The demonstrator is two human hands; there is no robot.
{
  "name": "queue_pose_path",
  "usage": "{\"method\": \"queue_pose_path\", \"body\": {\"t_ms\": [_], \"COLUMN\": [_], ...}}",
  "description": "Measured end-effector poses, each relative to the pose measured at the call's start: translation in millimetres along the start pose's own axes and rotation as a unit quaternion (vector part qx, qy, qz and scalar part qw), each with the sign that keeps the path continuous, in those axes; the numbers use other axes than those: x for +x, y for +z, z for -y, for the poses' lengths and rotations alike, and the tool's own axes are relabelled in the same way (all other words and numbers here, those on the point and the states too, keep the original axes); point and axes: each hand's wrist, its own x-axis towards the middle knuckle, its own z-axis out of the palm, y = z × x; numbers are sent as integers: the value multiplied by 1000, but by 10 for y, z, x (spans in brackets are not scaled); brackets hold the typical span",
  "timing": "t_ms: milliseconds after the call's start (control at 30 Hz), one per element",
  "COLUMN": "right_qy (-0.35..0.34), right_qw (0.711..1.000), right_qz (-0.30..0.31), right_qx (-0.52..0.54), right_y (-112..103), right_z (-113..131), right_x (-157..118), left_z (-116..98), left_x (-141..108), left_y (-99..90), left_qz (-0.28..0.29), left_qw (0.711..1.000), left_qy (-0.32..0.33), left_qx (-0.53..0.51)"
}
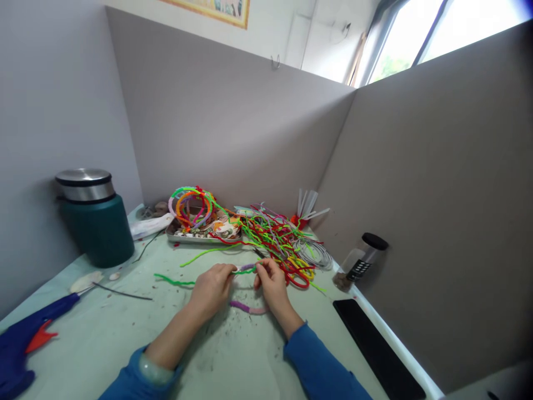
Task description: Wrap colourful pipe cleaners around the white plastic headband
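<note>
Both hands work close together over the middle of the table. My left hand (213, 289) pinches a green pipe cleaner (175, 281), whose loose tail sticks out to the left. My right hand (271, 286) pinches the green strand where it meets the top of a ring wrapped in purple and pink pipe cleaner (241, 305). The ring's lower edge shows below the fingers; its right side is hidden behind my right hand. Beyond the hands lies a tangled heap of red, green and yellow pipe cleaners (270, 233).
A metal tray (204, 240) holds finished-looking colourful rings (194, 208) and shells. A teal flask (97, 228) and a blue glue gun (37, 333) are at left. At right are a wire coil (318, 254), clear sticks (307, 204), a black-lidded jar (360, 264) and a black slab (375, 344).
</note>
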Motion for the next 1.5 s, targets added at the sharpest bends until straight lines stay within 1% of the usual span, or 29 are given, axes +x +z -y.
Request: {"method": "queue_pose_path", "body": {"t_ms": [100, 200, 467, 533, 633, 700, 733, 833, 933, 1000, 1067, 1100, 1267, 1300, 1367, 1500], "right_qy": [10, 5, -12, -12, -19, -52, -80, -164, -205, -220, -229, -235, -242, -242, -241, -235], "right_qw": [999, 998, 999, 999, 996, 988, 982, 954, 919, 900, 890, 886, 872, 872, 876, 888], "right_qz": [38, 55, 23, 32, 73, 98, 103, 88, 56, 59, 62, 65, 118, 126, 131, 120], "right_qx": [12, -5, -23, -27, -55, -105, -138, -236, -332, -372, -390, -395, -408, -406, -398, -376], "right_y": [69, 106, 92, 90, 62, 25, 5, -45, -62, -62, -58, -54, -31, -28, -27, -25], "right_z": [7, 33, 54, 45, 38, 44, 51, 86, 113, 108, 88, 77, 58, 58, 55, 24], "right_x": [-46, -80, -93, -88, -71, -55, -49, -49, -65, -69, -69, -72, -95, -96, -90, -68], "left_z": [-51, -76, -79, -84, -70, -46, -34, -14, -14, -12, -15, -22, -81, -85, -77, -42], "left_x": [-2, 6, 8, 5, 12, 28, 37, 57, 72, 85, 95, 96, 76, 72, 71, 73], "left_y": [28, 29, -13, -20, -28, -30, -30, -34, -38, -31, -18, -13, 2, 6, 21, 49], "left_qz": [-1, 2, -17, -18, -12, -4, -2, 37, 94, 119, 110, 108, 100, 89, 84, 79], "left_qw": [998, 997, 999, 1000, 1000, 1000, 1000, 997, 989, 985, 987, 987, 985, 987, 987, 985], "left_qy": [14, 23, 31, 17, -7, -16, -23, -26, -15, -27, -43, -48, -59, -62, -69, -75], "left_qx": [-55, -80, -4, 11, 21, 11, -1, -61, -114, -123, -111, -105, -124, -119, -121, -138]}}
